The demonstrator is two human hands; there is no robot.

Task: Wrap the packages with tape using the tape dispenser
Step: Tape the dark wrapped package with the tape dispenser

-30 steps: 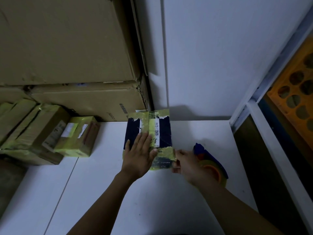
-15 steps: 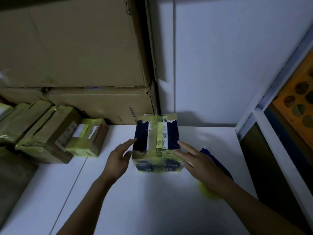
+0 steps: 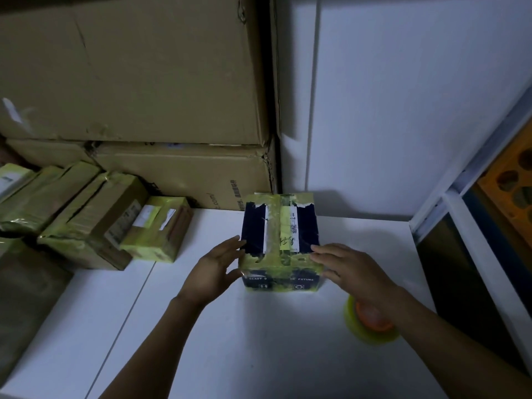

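Desk edges: the white desk [image 3: 230, 341] butts up against the white wall [image 3: 403, 110] at the back. On the right it stops at a white frame rail [image 3: 457, 214], with an orange crate with round holes [image 3: 512, 182] past that.
Back left: two big brown cardboard cartons [image 3: 129, 67] stacked up. The package's far left corner sits just in front of the lower one.
Left side: pretty crowded, a row of small brown parcels wrapped in yellow-green tape [image 3: 155, 228]. The nearest one is close to the package but not touching.
Open room: bare desk in front of the package, between the two forearms, plus a strip between the package and the right rail.
Package: navy cardboard package banded with yellow-green tape [image 3: 280, 240], flat on the desk toward the back, white label strip on top.
Left hand [image 3: 213, 272]: at the package's near left corner, fingers [image 3: 233, 243] straight and laid on its upper left edge, thumb by the front face. Pressing, not clenched.
Right hand [image 3: 354, 272]: same deal on the right edge, fingers [image 3: 322, 250] spread and loose, tips touching the top right edge, gripping nothing.
Tape: yellow-green tape roll with an orange core [image 3: 371, 323] lies on the desk under the right wrist, partly hidden, near the package's front right corner but apart. Can't make out the dispenser body.
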